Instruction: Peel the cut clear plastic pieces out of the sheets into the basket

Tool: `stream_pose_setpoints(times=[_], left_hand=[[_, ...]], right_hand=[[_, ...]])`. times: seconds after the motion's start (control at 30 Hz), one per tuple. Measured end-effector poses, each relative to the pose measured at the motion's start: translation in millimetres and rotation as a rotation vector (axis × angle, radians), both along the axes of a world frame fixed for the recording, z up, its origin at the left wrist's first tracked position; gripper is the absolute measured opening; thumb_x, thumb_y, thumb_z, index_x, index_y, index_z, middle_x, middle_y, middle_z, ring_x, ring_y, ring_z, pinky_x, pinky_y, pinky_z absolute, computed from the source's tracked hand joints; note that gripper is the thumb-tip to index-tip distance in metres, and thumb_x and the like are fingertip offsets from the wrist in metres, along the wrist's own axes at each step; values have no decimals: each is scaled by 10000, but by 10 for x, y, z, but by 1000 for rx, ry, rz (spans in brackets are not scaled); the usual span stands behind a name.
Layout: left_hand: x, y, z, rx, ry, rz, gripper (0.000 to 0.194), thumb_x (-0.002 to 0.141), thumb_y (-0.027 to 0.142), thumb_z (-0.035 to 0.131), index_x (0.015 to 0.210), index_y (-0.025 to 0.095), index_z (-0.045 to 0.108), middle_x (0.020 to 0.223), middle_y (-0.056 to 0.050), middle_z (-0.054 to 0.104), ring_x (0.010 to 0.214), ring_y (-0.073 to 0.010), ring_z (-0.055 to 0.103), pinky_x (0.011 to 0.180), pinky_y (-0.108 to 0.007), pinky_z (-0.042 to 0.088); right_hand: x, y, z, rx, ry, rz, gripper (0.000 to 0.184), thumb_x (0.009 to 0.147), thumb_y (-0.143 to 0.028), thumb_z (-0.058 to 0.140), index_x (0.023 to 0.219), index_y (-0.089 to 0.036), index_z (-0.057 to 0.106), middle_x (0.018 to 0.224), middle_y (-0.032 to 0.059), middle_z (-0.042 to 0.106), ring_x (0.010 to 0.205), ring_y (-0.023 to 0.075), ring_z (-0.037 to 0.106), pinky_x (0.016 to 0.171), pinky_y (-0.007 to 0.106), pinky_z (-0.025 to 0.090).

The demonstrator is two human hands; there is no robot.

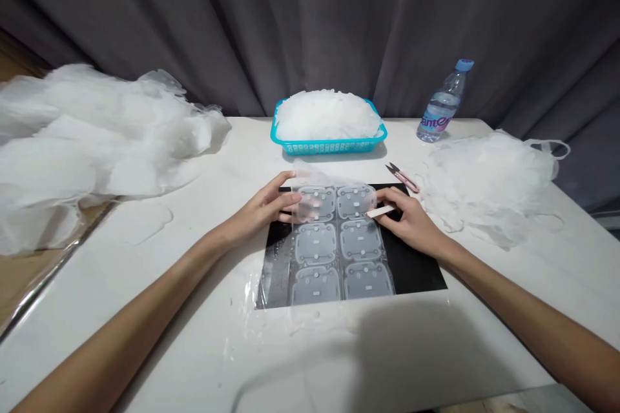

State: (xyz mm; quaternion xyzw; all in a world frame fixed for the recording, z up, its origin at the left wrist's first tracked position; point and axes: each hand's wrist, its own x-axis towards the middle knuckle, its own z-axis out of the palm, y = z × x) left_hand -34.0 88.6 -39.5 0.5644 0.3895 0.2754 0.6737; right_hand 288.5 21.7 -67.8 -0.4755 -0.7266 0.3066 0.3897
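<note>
A translucent plastic sheet (pixel 317 244) of rounded-square pieces in two columns lies mostly over a black mat (pixel 416 264). My left hand (pixel 278 203) grips its far left edge between thumb and fingers, and some fingers show through the film. The sheet's far edge is lifted there. Between the fingers of my right hand (pixel 404 216) is a short, flat white stick (pixel 380 211), its tip at the right edge of an upper piece. Beyond that hand lie small thread snips (pixel 403 177) with pink handles, blades pointing away.
Behind the mat stands a blue basket (pixel 329 147) heaped with white translucent pieces (pixel 327 115). A large pile of crumpled film (pixel 97 135) fills the left side. Another white pile (pixel 489 181) sits at the right, near a water bottle (pixel 440 103). A grey curtain (pixel 310 26) hangs behind.
</note>
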Motion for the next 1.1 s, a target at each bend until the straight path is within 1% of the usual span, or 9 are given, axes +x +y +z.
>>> stream_pose_setpoints(times=[0.13, 0.27, 0.47, 0.57, 0.63, 0.77, 0.97, 1.03, 1.1], left_hand=[[-37, -8, 14, 46, -6, -101, 660, 981, 400, 730, 1555, 326, 415, 1269, -147, 775, 1101, -315, 785, 1003, -445, 612], [-44, -10, 40, 58, 25, -192, 845, 949, 271, 765, 1651, 354, 303, 1318, -153, 746, 1186, -294, 739, 1006, -402, 590], [-81, 3, 90, 131, 103, -298, 1096, 857, 172, 836, 1698, 411, 175, 1381, -148, 712, 1270, -303, 678, 979, -385, 561], [-101, 10, 127, 110, 142, -332, 1089, 893, 208, 805, 1703, 426, 110, 1430, -141, 677, 1310, -303, 641, 997, -398, 546], [-104, 11, 129, 107, 160, -333, 1060, 918, 243, 786, 1703, 422, 96, 1425, -128, 672, 1301, -292, 633, 1036, -420, 522], [-82, 6, 91, 128, 198, -303, 1035, 939, 279, 771, 1700, 426, 85, 1422, -117, 666, 1213, -276, 652, 1077, -477, 488], [-50, 1, 74, 161, 220, -284, 1035, 930, 317, 784, 1697, 419, 96, 1378, -110, 692, 1117, -262, 674, 1033, -449, 511], [-46, -6, 71, 164, 228, -279, 1025, 937, 332, 773, 1696, 417, 89, 1386, -111, 683, 1107, -256, 673, 1028, -455, 514], [-43, -15, 64, 169, 242, -273, 988, 951, 350, 756, 1691, 417, 104, 1397, -114, 669, 1117, -261, 671, 1037, -481, 512]], right_hand=[[1, -3, 6, 9, -11, -7, 77, 962, -242, 626, 1026, -233, 668, 976, 52, 699, 953, 247, 647, 844, 388, 507], [-5, -11, -8, 16, -61, -21, 86, 959, -239, 629, 1036, -237, 667, 961, 53, 699, 956, 258, 638, 853, 402, 513], [58, 33, -56, 90, -130, -106, 200, 987, -267, 592, 1175, -226, 645, 1039, 76, 708, 1021, 274, 657, 942, 446, 509], [165, 43, -25, 74, -196, -88, 317, 979, -357, 635, 1268, -234, 598, 1068, 70, 687, 1064, 281, 668, 1052, 505, 474], [227, 37, 27, 37, -216, -77, 381, 963, -427, 666, 1280, -242, 564, 1027, 46, 669, 1024, 270, 679, 1110, 537, 438], [242, 19, 96, -29, -223, -101, 403, 958, -503, 649, 1251, -249, 540, 957, 21, 655, 950, 257, 692, 1115, 540, 440], [177, 12, -6, 9, -411, -202, 554, 865, -647, 744, 1214, -244, 595, 1213, 134, 707, 1286, 402, 590, 1086, 565, 445], [172, 11, -22, 18, -443, -196, 578, 859, -647, 755, 1239, -241, 595, 1217, 138, 714, 1308, 412, 578, 1091, 564, 436], [162, 4, -12, 24, -446, -183, 565, 870, -628, 751, 1250, -240, 591, 1135, 120, 730, 1258, 399, 606, 1097, 563, 427]])
